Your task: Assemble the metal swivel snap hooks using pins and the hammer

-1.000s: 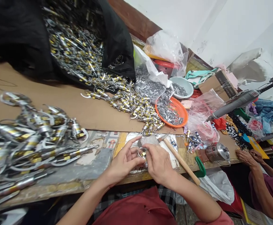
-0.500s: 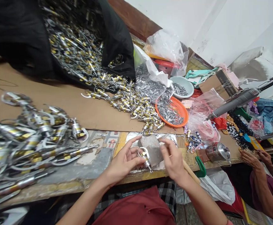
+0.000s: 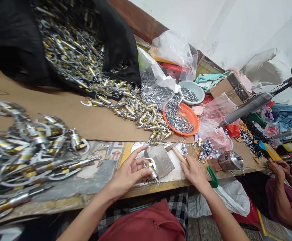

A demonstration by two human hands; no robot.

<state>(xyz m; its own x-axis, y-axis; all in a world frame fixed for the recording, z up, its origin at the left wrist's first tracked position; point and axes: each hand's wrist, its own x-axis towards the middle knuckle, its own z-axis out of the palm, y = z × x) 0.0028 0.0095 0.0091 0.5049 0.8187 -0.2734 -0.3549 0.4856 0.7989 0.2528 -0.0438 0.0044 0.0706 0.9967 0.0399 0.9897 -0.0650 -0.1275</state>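
Observation:
A silver-and-yellow metal piece with a curved hook (image 3: 154, 172) is pinched between the thumb and fingers of my left hand (image 3: 133, 169), over the near left side of a grey stone block (image 3: 162, 160). To the right of the block, my right hand (image 3: 194, 172) has its fingers around the wooden handle (image 3: 179, 156) of a tool. The tool's metal blade (image 3: 172, 146) points up and left, beside the block's far corner. Some of my right fingers are hidden behind the hand.
Similar metal pieces lie heaped at left (image 3: 35, 147) and beyond the block (image 3: 146, 113), spilling from a black bag (image 3: 122, 43). An orange plate (image 3: 195, 118) holds small metal parts. A metal cup (image 3: 231, 161), a green clamp-like object (image 3: 212, 177) and another person's hands (image 3: 275, 167) are at right.
My right hand has moved right and down, away from the block, and now holds the wooden handle, which has swung up from beneath the wrist. My left hand still holds the metal piece.

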